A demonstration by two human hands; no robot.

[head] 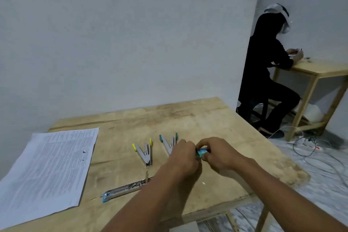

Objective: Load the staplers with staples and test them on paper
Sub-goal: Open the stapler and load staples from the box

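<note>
My left hand (183, 154) and my right hand (220, 153) meet above the wooden table (207, 118), both pinching a small blue staple box (202, 151). A yellow-tipped stapler (144, 151) lies swung open in a V shape at the table's middle. A green-tipped stapler (167, 142) lies open just right of it, partly hidden by my left hand. A blue stapler (124, 190) lies opened flat near the front edge, its right end behind my left forearm. Printed paper sheets (49, 171) rest on the left.
The table's right edge drops off to a pale floor with cables and a power strip (308, 144). A person in black (267, 73) sits at a second small wooden table (320, 69) at the back right. A white wall runs behind.
</note>
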